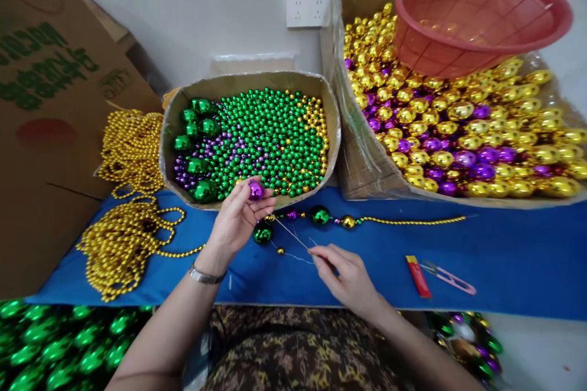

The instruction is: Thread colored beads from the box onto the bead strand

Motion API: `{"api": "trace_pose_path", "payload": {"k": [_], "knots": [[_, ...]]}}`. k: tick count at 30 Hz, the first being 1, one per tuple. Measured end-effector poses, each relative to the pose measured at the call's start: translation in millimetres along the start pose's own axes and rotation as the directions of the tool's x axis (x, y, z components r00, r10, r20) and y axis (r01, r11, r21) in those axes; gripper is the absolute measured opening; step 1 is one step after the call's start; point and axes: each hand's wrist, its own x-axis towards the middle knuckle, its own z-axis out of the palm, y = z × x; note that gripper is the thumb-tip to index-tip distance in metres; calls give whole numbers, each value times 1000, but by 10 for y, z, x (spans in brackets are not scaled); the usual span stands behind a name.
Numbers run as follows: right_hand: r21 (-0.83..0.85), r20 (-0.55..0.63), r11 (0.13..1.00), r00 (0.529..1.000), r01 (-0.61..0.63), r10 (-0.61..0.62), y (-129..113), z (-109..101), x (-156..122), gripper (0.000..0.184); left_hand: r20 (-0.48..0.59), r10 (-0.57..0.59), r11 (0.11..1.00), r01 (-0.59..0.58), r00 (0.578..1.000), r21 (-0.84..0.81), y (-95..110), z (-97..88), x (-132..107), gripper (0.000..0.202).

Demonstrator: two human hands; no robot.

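Note:
A shiny purple ball bead (255, 190) is held in the fingers of my left hand (236, 211), just over the near rim of the small-bead box. My right hand (342, 272) pinches a thin needle (293, 233), which slants up toward the left hand; whether its tip is inside the purple bead I cannot tell. A pale thread (298, 255) hangs around a small gold bead (280, 251). Behind the hands lies a partly strung garland, with a large green bead (320, 215), a gold bead (348, 222) and a gold bead chain (413, 220).
A cardboard box (337, 128) holds small green, purple and gold beads. Gold bead chains (119, 250) pile at left. A larger box (362, 177) of gold and purple beads, topped by a red basket (458, 49), stands right. Pink snips (452, 278) and a red-yellow lighter (418, 278) lie on blue cloth (367, 269).

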Motion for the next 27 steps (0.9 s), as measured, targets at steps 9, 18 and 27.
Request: {"api": "trace_pose_path", "payload": {"k": [9, 18, 27], "knots": [[4, 15, 1000, 999, 31, -31, -18, 46, -21, 16, -47, -40, 997, 37, 998, -65, -62, -71, -40, 34], [-54, -47, 998, 998, 44, -47, -2, -73, 1, 17, 56, 174, 967, -181, 983, 181, 36, -183, -100, 38], [-40, -28, 996, 996, 79, -81, -3, -68, 32, 18, 108, 143, 961, -164, 984, 221, 26, -266, -129, 35]]}}
